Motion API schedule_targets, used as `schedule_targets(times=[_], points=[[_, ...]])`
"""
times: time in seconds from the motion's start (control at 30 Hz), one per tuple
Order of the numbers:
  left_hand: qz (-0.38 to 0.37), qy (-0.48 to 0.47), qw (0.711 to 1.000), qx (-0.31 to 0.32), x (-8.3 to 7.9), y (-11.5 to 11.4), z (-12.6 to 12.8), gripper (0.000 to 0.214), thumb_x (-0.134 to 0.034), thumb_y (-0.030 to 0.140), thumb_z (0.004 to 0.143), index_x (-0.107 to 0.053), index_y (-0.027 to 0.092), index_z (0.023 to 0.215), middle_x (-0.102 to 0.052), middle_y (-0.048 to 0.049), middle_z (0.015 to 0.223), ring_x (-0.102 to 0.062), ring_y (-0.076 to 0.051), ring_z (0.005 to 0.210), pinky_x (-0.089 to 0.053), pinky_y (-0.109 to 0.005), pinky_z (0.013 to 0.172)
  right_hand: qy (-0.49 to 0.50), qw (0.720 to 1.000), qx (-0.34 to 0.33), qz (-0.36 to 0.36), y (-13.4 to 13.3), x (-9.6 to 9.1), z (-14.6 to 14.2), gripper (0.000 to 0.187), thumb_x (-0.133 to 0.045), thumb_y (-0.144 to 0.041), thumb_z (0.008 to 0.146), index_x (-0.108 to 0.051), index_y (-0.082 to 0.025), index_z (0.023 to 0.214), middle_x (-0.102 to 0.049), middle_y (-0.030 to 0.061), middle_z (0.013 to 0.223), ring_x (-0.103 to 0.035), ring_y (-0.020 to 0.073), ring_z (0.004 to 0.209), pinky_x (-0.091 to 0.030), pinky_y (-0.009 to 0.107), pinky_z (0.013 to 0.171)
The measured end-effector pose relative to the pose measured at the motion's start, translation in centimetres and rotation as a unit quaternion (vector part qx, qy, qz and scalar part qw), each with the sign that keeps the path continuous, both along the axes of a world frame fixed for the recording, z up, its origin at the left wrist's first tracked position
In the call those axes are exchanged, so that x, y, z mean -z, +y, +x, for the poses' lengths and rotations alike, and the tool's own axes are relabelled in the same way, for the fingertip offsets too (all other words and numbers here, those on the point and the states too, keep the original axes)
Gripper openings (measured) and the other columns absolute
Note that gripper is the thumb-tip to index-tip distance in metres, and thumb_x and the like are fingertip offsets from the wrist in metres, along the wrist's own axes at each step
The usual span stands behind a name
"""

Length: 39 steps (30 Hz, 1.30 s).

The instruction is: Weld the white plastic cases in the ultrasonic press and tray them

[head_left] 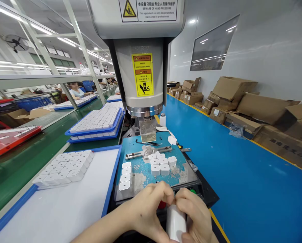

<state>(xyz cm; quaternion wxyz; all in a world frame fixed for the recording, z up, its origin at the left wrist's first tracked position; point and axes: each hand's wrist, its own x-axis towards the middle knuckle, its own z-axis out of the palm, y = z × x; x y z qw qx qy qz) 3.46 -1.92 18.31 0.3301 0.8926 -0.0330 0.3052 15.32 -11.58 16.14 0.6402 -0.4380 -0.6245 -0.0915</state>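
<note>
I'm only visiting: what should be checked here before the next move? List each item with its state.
1. Left hand and right hand out from under the press: ok.
2. Block held firmly: cannot tell; both hands are on it.
3. Tweezers off the plate: not ok, they lie on it.
4. Warning label in plain sight: ok.
5. Green button in sight: ok, just beyond the right hand.

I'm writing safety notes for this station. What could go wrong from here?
The left grip sits near the red control and the right grip near the green button; an accidental bump seems possible.
Either grip straying beneath the press could be crushed, as its warning label suggests.
The row of white parts edging the plate might be knocked off.
</note>
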Motion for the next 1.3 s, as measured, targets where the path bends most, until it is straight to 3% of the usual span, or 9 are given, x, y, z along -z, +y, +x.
schedule_targets(times=[0.2,0.37,0.63,0.77,0.97,1.13,1.3], points=[[-0.016,0.006,1.000,-0.022,0.5,0.1,-0.1,0.066,-0.076,0.058,0.052,-0.031,0.024,0.086,-0.042,0.0060,0.073,-0.046,-0.006,0.059,-0.033,-0.020,0.052,0.040,0.999,-0.030,-0.001,0.4,1.2,0.0,0.032,-0.036,-0.049,0.089,-0.038,-0.023,0.071,-0.039,-0.0034,0.058,-0.040,0.0110,0.047,-0.030,0.025,0.045],[-0.015,-0.006,1.000,-0.021,0.5,0.2,-0.2,0.070,-0.080,0.054,0.048,-0.032,0.024,0.087,-0.045,0.0048,0.075,-0.047,-0.008,0.061,-0.036,-0.020,0.054,0.051,0.997,-0.046,-0.021,0.0,1.0,0.1,0.030,-0.039,-0.051,0.089,-0.047,-0.022,0.088,-0.050,-0.0001,0.067,-0.049,0.0130,0.053,-0.039,0.025,0.047],[-0.060,-0.006,0.998,-0.021,0.6,0.2,-0.3,0.070,-0.082,0.051,0.045,-0.033,0.024,0.085,-0.049,0.0039,0.075,-0.048,-0.008,0.063,-0.037,-0.019,0.055,0.029,0.998,-0.028,0.046,-0.3,1.4,0.5,0.023,-0.042,-0.038,0.091,-0.052,-0.018,0.088,-0.051,0.0039,0.074,-0.052,0.0144,0.059,-0.043,0.026,0.049],[-0.055,-0.012,0.998,-0.016,0.6,0.1,-0.2,0.067,-0.082,0.051,0.047,-0.033,0.024,0.085,-0.048,0.0044,0.073,-0.049,-0.009,0.062,-0.037,-0.019,0.054,0.030,0.997,-0.032,0.061,-0.1,1.9,0.4,0.022,-0.043,-0.035,0.090,-0.054,-0.017,0.098,-0.051,0.0042,0.076,-0.052,0.0150,0.061,-0.044,0.027,0.050],[-0.014,-0.040,0.999,-0.021,-0.2,0.0,0.0,0.059,-0.074,0.057,0.057,-0.035,0.023,0.086,-0.049,0.0044,0.071,-0.049,-0.008,0.060,-0.036,-0.019,0.053,0.035,0.996,-0.075,0.026,-0.3,1.6,0.8,0.024,-0.042,-0.038,0.089,-0.055,-0.019,0.097,-0.049,0.0035,0.075,-0.051,0.0154,0.061,-0.043,0.027,0.050],[0.023,-0.076,0.997,-0.026,-1.0,-0.1,0.3,0.050,-0.067,0.058,0.065,-0.040,0.023,0.088,-0.048,0.0049,0.068,-0.048,-0.007,0.058,-0.036,-0.019,0.053,0.020,0.995,-0.099,-0.007,-0.2,1.3,0.9,0.034,-0.040,-0.041,0.092,-0.058,-0.018,0.109,-0.054,0.0055,0.079,-0.056,0.0164,0.066,-0.047,0.028,0.053],[0.031,-0.114,0.993,-0.012,-0.8,0.2,0.6,0.052,-0.066,0.061,0.065,-0.045,0.023,0.093,-0.052,0.0034,0.066,-0.050,-0.009,0.057,-0.038,-0.019,0.053,0.163,0.982,-0.094,0.022,0.1,1.9,-0.2,0.049,-0.054,-0.059,0.083,-0.051,-0.021,0.113,-0.057,0.0055,0.083,-0.058,0.0178,0.071,-0.050,0.028,0.055]])
